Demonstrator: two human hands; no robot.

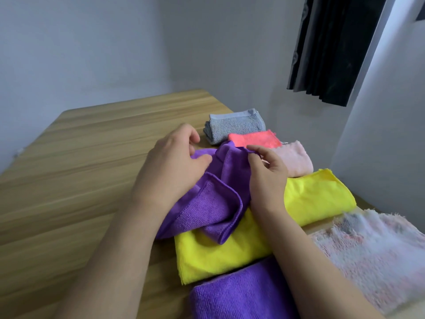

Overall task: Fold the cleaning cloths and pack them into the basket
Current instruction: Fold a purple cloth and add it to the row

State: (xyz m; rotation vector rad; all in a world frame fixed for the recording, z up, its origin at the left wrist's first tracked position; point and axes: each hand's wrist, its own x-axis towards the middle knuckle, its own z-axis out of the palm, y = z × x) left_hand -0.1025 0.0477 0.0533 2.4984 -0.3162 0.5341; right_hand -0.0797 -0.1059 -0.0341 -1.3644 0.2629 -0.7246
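A crumpled purple cloth lies on the wooden table, partly over a folded yellow cloth. My left hand grips its upper left part with curled fingers. My right hand pinches its top edge between thumb and forefinger. A second yellow cloth lies folded to the right. Behind are a folded grey cloth, a coral cloth and a pale pink cloth. Another purple cloth lies near the bottom edge. No basket is in view.
A fluffy white and pink cloth lies at the lower right. White walls stand close behind and to the right of the table. A dark curtain hangs at the upper right. Bare wood spreads over the table's left half.
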